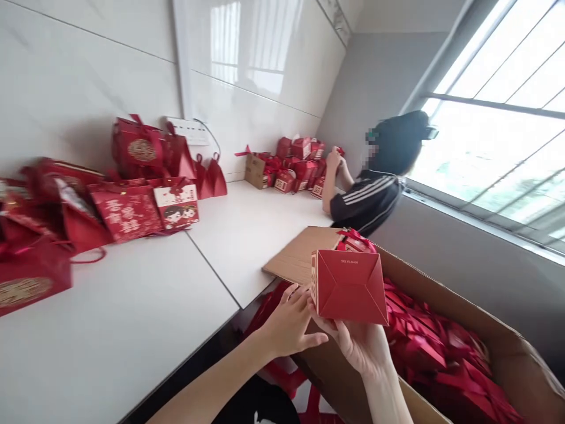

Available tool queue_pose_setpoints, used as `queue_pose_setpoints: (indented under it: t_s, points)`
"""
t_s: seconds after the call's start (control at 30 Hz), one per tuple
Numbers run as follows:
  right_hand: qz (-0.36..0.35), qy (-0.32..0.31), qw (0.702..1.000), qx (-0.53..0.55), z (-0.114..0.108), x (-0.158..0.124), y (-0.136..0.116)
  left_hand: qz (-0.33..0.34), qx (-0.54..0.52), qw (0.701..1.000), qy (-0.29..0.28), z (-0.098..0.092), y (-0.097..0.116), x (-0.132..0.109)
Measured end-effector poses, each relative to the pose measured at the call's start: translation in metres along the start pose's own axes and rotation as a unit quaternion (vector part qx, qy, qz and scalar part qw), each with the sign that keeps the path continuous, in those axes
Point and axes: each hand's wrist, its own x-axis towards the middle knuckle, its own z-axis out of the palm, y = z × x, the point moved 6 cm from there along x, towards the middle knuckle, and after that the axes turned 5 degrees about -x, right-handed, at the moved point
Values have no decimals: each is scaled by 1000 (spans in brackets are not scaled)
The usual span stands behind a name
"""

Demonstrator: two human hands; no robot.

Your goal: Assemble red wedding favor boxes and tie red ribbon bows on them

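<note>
Hidden or cut-off items: the top and far side of the red paper gift box (351, 288), right of centre in the lower half of the frame, face away from the camera. The small print on its base is too small to read. The cardboard carton (512, 365) at lower right runs past the bottom edge, and the lower layers of its red ribboned boxes (424, 347) are covered by those on top. The gift bags (126, 209) at left are cropped by the left edge and overlap one another. The co-worker (371, 197), right of upper centre, is blurred; the red item at that person's hands is hard to identify.

Position relative to the hands: the right hand (366, 353) grasps the gift box from below, palm upward, with the fingers spread under its lower edge. The left hand (286, 324) is unclenched, fingers extended, just beside the box's left side; contact cannot be confirmed. The box base is turned toward the camera, above the near part of the carton.

Materials and shapes: the base is smooth red paperboard, roughly rectangular, with fold lines running from the corners. A cream-patterned panel shows on its left side. The carton is plain brown board; its flap (300, 253) lies folded outward over the edge of the glossy white tabletop (115, 335).
</note>
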Motion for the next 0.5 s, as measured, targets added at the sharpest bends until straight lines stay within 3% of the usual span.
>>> queue_pose_setpoints:
  t_s: [0.07,0.17,0.23,0.27,0.3,0.4,0.5]
  points:
    - [-3,62,998,15,-15,-12,0,32,19,999,-17,20,4,8]
    - [-52,266,962,-21,-61,-36,-7,28,27,999,3,31,0,11]
    - [-102,418,893,-132,-101,-58,-22,20,11,999,31,32,-2,10]
    - [-121,482,842,-210,-121,-69,-32,17,1,999,45,31,-2,8]
    - [-125,517,811,-245,-141,-75,-39,12,-5,998,60,31,-2,7]
    - [-126,534,746,-377,-197,-71,-58,-2,-8,997,82,31,0,5]
    - [-137,486,729,-462,-239,-46,-66,1,-11,996,88,32,2,6]
